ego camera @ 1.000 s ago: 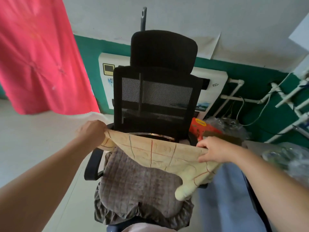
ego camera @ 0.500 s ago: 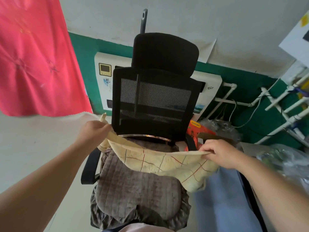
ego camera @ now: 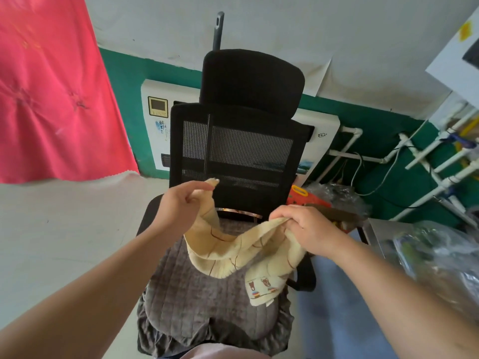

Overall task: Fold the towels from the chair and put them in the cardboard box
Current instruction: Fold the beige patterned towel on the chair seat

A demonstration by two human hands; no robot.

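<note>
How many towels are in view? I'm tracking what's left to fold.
1: a cream checked towel held between the left hand and right hand above the grey-cushioned black office chair. Others may be hidden.

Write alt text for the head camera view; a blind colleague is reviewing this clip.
Two bare hands hold a cream towel above a black mesh office chair: the left hand pinches one end, the right hand grips the other, and the towel sags between them over the grey seat cushion. A red cloth hangs at left.
</note>
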